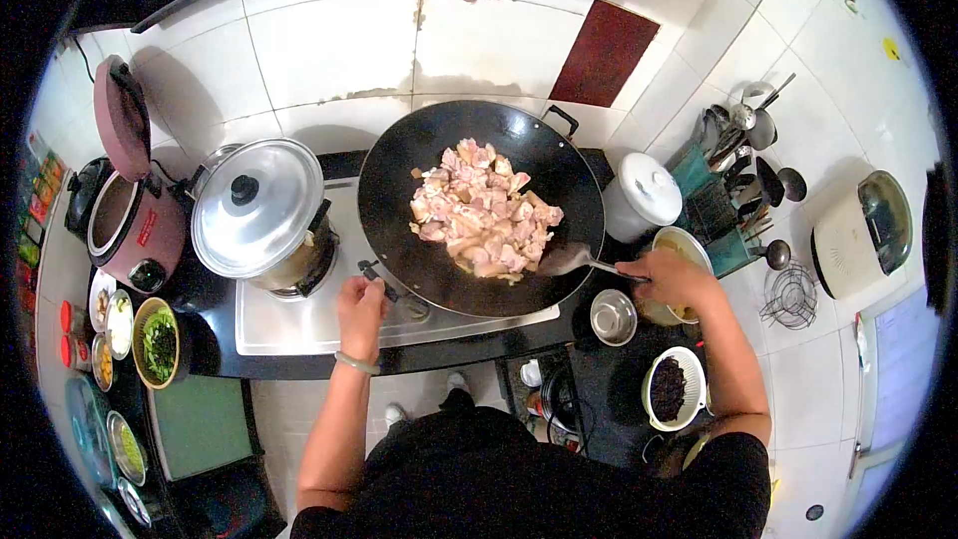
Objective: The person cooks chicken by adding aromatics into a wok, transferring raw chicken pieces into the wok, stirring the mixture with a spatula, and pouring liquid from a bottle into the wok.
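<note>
A large black wok (399,250) on the stove holds a heap of pale, partly pink meat pieces (489,205). My right hand (667,277) is closed round the handle of a metal spatula (565,260), whose blade rests in the wok at the meat's lower right edge. At the wok's lower left, my left hand (362,314) is closed by the wok's near handle (379,277); whether its fingers grip that handle is not clear.
A lidded pot (257,208) stands on the left burner, with a pink rice cooker (145,230) beyond it. Bowls of greens (158,342) sit at the left. To the right are a white lidded jar (647,195), a steel bowl (613,316) and a white basket (675,388) with dark food.
</note>
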{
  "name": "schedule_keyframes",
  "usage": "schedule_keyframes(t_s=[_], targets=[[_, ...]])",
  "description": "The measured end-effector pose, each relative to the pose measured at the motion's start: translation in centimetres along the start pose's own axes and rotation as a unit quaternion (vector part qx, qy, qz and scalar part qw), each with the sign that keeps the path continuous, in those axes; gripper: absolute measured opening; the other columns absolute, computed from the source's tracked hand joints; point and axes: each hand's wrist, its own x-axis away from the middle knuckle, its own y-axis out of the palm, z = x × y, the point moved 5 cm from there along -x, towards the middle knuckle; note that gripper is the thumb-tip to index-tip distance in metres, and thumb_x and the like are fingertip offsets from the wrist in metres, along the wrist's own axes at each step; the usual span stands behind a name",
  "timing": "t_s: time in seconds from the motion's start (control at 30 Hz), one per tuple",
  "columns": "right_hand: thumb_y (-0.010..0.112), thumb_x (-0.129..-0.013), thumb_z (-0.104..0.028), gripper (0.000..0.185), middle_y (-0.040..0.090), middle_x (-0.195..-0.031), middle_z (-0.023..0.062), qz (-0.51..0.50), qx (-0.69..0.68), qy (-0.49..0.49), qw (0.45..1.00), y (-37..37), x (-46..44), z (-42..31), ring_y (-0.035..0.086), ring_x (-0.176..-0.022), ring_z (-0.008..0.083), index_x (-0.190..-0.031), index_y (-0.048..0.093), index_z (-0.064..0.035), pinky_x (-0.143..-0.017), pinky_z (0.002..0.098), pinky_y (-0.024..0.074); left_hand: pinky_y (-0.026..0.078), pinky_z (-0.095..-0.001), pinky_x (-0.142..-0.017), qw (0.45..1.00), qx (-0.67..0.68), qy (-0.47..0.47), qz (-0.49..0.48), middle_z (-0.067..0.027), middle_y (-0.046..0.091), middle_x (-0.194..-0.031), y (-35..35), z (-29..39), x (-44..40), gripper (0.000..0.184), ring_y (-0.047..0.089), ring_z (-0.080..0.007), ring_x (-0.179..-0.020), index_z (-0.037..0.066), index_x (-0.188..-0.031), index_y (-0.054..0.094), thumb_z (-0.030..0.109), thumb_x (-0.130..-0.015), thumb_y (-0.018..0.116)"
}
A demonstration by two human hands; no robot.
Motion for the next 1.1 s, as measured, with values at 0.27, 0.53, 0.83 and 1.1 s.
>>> schedule_keyframes(t_s=[0.27,0.53,0.83,1.1], targets=[[0.058,-0.072,-0.010,0.045,0.056,-0.077,0.0237,0.164,-0.136,-0.055,0.975,7.1,-10.8,-0.8,0.057,-0.070,0.0365,-0.117,0.053,-0.0152,-0.065,0.0383,0.0470,0.035,-0.0212,-0.041,1.000,-0.012,0.018,0.000,-0.0003,0.047,-0.057,-0.4,-0.9,-0.6,0.014,0.043,-0.0083,-0.046,0.007,-0.073,0.048,0.015,-0.081,0.057],[0.046,-0.086,-0.016,0.027,0.055,-0.059,0.0045,0.069,-0.473,0.086,0.874,1.5,-6.2,1.0,0.052,-0.044,0.0132,-0.110,0.056,-0.0097,-0.037,0.0243,0.0451,0.035,-0.0218,-0.044,1.000,-0.002,0.009,0.009,0.0003,0.047,-0.060,-0.1,-0.4,-0.1,0.013,0.043,-0.0067,-0.050,0.004,-0.074,0.049,0.012,-0.081,0.056],[0.049,-0.085,-0.013,0.017,0.057,-0.063,0.0058,-0.116,-0.438,0.156,0.878,3.7,-8.5,10.3,0.053,-0.045,0.0118,-0.091,0.056,0.0020,-0.037,0.0251,0.0425,0.034,-0.0252,-0.044,0.985,-0.133,0.099,0.053,-0.0021,0.047,-0.054,-0.1,-0.4,0.3,0.023,0.041,-0.0087,-0.049,0.001,-0.068,0.048,0.017,-0.082,0.057],[0.044,-0.080,-0.010,0.022,0.060,-0.079,0.0172,0.182,-0.026,-0.015,0.983,4.5,-24.8,3.0,0.060,-0.075,0.0345,-0.094,0.061,-0.0109,-0.068,0.0435,0.0488,0.034,-0.0251,-0.044,0.984,-0.143,0.095,0.050,-0.0022,0.046,-0.055,0.2,-0.1,0.6,0.026,0.041,-0.0092,-0.050,0.001,-0.068,0.046,0.018,-0.082,0.059]])
